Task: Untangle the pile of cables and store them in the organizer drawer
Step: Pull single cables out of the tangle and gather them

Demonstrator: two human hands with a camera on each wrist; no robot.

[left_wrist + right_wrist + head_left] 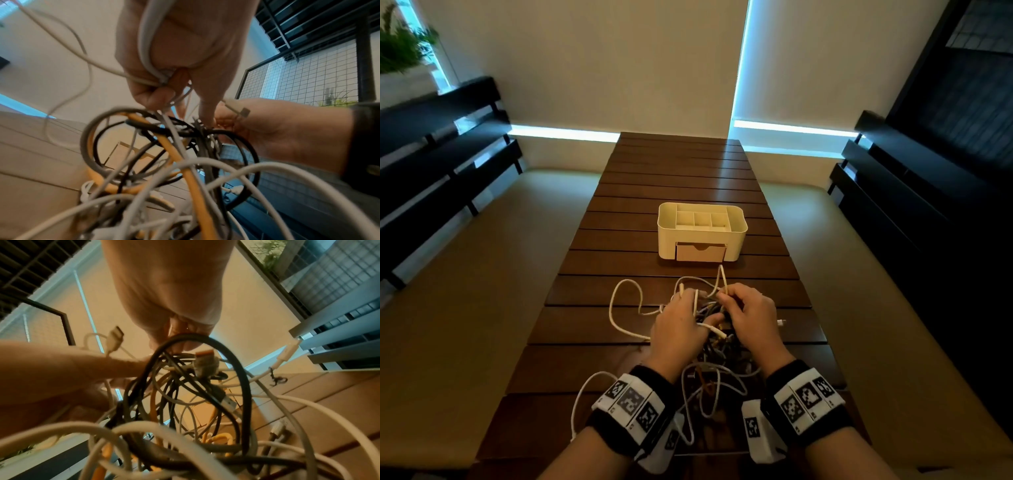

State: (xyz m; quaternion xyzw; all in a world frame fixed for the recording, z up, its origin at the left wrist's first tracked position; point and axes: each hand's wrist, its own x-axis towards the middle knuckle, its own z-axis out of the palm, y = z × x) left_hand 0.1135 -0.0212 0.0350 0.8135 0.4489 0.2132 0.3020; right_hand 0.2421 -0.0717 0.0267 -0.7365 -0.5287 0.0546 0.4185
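A tangled pile of cables [714,359], white, black, grey and orange, lies on the wooden table [681,178] close to me. My left hand [678,325] grips white cable strands [148,48] at the top of the pile. My right hand [750,318] pinches strands of the tangle, with a black cable loop [236,366] hanging just under its fingertips. Both hands lift the knot a little off the table. The cream organizer [702,233] stands beyond the pile, its drawer [701,251] closed.
Loose white cable loops [619,308] spread left of the pile, and one [582,404] trails off by my left wrist. Cushioned benches [465,291] run along both sides of the table. Dark slatted backrests [441,154] stand behind them.
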